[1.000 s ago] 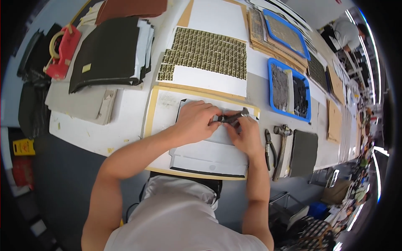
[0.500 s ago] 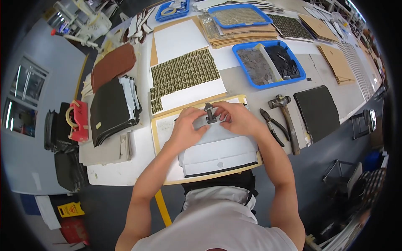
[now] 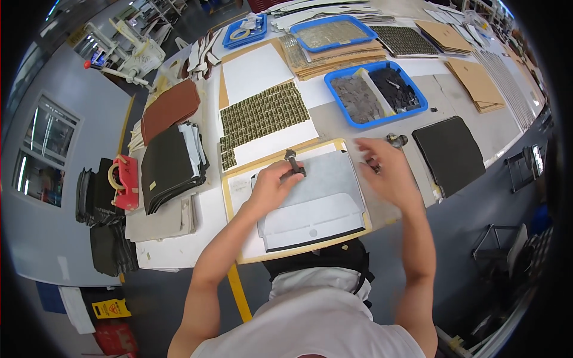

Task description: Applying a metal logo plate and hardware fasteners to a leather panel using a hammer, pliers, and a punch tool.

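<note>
My left hand is closed on a small dark metal tool with a knobby top, a short stem and a blocky foot. The tool stands slightly tilted on a grey-white flat panel, which has a black lower edge and a pale flap shape. To the right, my right hand is over the pliers, fingers apart and somewhat blurred. Only the dark head of the pliers shows between the fingers. Beyond that hand lies the hammer, its metal head visible and its handle mostly covered by my hand and forearm.
Under the panel is a yellow-edged board. A sheet of small patterned pieces and a blue divided tray of grey and black pieces lie beyond. Black panels sit right; stacked black pieces and a red tape dispenser sit left.
My right hand has left the metal tool and moved right, over the pliers and hammer. My left hand stays on the tool, which now leans a little. The view has shifted slightly.
</note>
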### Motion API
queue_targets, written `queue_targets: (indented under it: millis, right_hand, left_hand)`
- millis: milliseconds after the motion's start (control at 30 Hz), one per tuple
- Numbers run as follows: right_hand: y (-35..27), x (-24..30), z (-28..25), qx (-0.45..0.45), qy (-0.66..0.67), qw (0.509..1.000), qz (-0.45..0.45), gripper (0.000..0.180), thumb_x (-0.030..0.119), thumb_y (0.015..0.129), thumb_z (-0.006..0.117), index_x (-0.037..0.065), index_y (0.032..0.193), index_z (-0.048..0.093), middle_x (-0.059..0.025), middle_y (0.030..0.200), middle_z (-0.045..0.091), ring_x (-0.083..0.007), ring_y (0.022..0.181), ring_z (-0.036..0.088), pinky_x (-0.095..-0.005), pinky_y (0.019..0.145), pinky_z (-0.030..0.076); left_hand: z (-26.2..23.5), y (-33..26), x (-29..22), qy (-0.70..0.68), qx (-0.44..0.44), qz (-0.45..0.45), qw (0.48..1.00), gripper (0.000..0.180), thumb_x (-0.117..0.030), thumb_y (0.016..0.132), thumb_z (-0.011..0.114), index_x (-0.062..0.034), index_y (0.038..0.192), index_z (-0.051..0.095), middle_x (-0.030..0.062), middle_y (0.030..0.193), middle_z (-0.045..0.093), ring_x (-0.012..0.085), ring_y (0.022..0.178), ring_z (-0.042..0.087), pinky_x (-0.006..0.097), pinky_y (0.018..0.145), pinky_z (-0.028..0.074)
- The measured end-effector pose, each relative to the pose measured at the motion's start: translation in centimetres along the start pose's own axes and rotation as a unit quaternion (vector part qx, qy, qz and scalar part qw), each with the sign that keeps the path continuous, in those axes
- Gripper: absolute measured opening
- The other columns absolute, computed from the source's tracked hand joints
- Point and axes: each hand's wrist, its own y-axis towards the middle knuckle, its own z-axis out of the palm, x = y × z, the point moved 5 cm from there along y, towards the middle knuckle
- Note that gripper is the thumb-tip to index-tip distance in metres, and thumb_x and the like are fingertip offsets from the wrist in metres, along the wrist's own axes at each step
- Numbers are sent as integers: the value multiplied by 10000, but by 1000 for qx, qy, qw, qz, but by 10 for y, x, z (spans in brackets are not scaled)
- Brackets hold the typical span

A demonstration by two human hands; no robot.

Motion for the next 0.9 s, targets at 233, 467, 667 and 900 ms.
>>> queue_targets:
  millis: [233,467,667,900]
  right_hand:
    - [-55,-54,-66,120,-338,914,188,583,79,671,763,37,1232,610,-216,1051,652,-409,972,667,-469,823,536]
    - [-58,-96,-79,143,-192,919,313,479,139,670,745,-26,1105,632,-152,784,661,-300,717,662,-408,711,537]
    - [-32,-26,-80,102,27,905,412,222,26,803,620,-35,1017,631,-41,673,560,-125,523,559,-276,506,440]
    - [16,90,-46,180,47,959,212,152,69,976,566,13,1116,577,-40,628,568,-168,528,609,-289,504,464]
  left_hand:
    - [6,1,4,0,-44,45,998,247,-143,940,703,-13,1149,720,163,1040,713,321,976,676,384,874,526]
    - [13,0,7,-7,-92,101,991,173,-149,929,702,0,1015,715,147,913,679,337,895,631,414,820,504]
    - [13,-1,11,-2,-83,103,991,169,-94,893,730,15,1022,720,145,919,687,327,887,639,407,792,518]
    - [9,-1,9,-4,-97,114,989,165,-97,880,739,4,1010,725,139,863,674,325,842,639,414,763,512]
